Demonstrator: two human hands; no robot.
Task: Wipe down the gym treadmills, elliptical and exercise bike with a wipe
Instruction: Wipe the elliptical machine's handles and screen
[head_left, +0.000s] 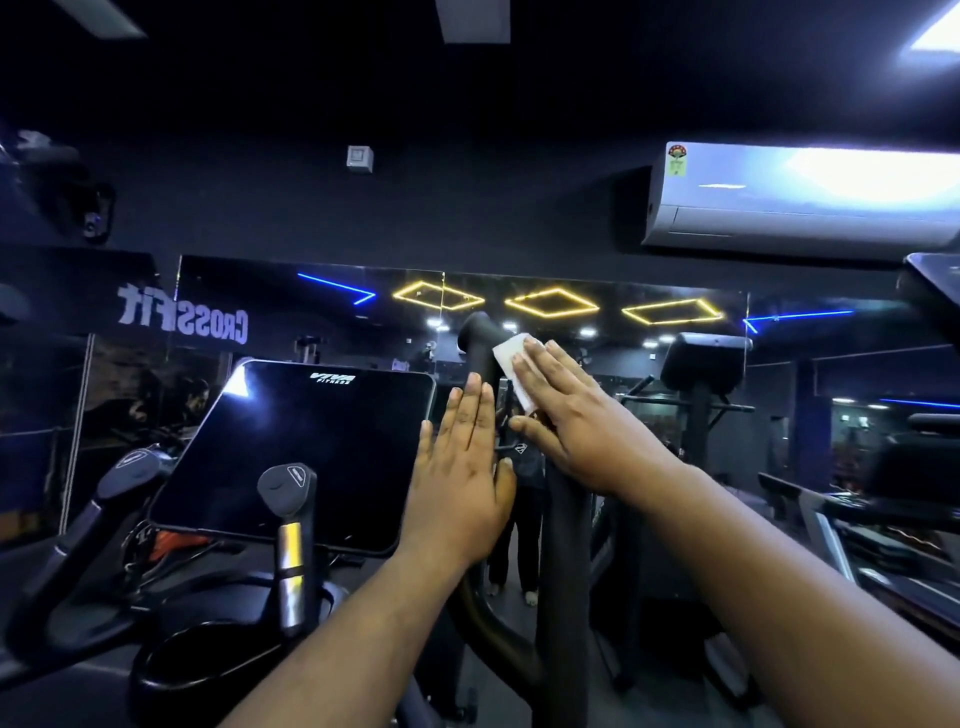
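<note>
White wipe (511, 366): pressed flat against tall black handle bar (485, 353) under straight-fingered right hand (574, 426). Left hand (462, 467): fingers straight, together, apparently resting on bar's left side. Dark console screen (296, 452) left.

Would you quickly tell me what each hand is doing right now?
Left hand: open, fingers straight, flat against the upright handlebar, holding nothing.
Right hand: open, fingers straight, pressing the white wipe against the same handlebar.
</note>
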